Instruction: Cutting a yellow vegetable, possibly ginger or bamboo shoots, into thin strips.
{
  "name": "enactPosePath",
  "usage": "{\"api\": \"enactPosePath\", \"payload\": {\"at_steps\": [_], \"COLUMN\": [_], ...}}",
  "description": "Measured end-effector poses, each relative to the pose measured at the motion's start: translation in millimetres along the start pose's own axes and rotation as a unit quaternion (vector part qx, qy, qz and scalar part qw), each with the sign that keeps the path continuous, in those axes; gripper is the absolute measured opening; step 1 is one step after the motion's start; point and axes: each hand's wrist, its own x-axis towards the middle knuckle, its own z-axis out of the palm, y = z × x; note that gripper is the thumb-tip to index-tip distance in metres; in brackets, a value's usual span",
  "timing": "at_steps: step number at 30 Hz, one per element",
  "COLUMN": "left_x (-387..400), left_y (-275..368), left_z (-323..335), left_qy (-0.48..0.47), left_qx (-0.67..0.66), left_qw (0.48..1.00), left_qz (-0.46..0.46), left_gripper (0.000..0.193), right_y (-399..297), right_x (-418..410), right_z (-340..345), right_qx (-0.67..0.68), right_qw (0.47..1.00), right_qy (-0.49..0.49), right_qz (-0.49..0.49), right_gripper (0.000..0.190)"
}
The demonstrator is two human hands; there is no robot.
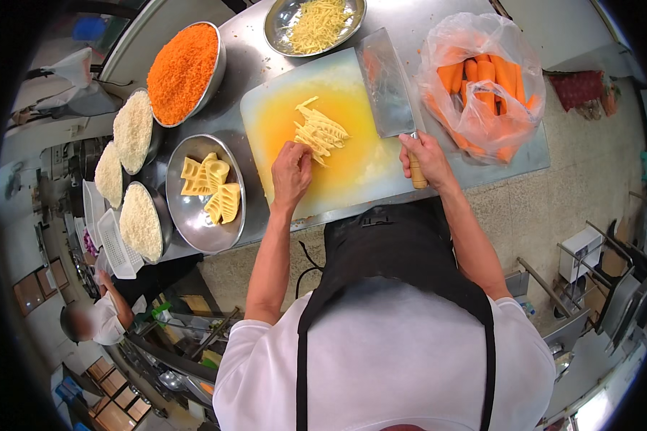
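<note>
My right hand (429,161) grips the wooden handle of a cleaver (386,81), whose broad blade lies over the right side of the cutting board (280,102). My left hand (293,171), fingers curled, is at the lower left edge of a small pile of sliced bamboo shoot (323,132). The fingertips meet the slices, but whether they pinch any is hidden. Yellow-orange stains cover the middle of the board. Left of it, a metal bowl (176,226) contains several larger bamboo shoot pieces (207,178). Pale yellow shreds (321,24) fill part of another metal bowl (270,32) beyond the board.
Heaped minced carrot (183,73) fills a bowl at the far left. Nearby stand bowls of white minced food (140,221) and white plastic baskets (119,245). A plastic bag (436,43) of peeled carrots (485,81) sits right of the cleaver. Another person (108,318) is at lower left.
</note>
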Motion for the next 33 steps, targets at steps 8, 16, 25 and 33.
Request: {"api": "enactPosePath", "payload": {"at_steps": [8, 16, 25, 33], "left_x": [65, 112, 141, 144], "left_y": [-14, -27, -19, -22], "left_z": [-3, 9, 8, 0], "left_qy": [0.078, -0.01, -0.122, -0.179], "left_qx": [0.03, 0.079, 0.216, 0.101], "left_qw": [0.996, 0.997, 0.969, 0.977], "left_qz": [-0.013, -0.016, 0.016, 0.058], "left_gripper": [0.01, 0.012, 0.016, 0.013], "right_y": [-3, 3, 5, 1], "right_x": [-1, 3, 3, 1], "right_z": [3, -1, -3, 1], "right_qx": [-0.009, -0.001, -0.009, -0.003], "right_qw": [1.0, 1.0, 1.0, 1.0], "right_qy": [0.001, -0.006, 0.001, -0.004], "right_qz": [0.001, -0.003, -0.009, -0.002], "right_gripper": [0.036, 0.036, 0.038, 0.034]}}
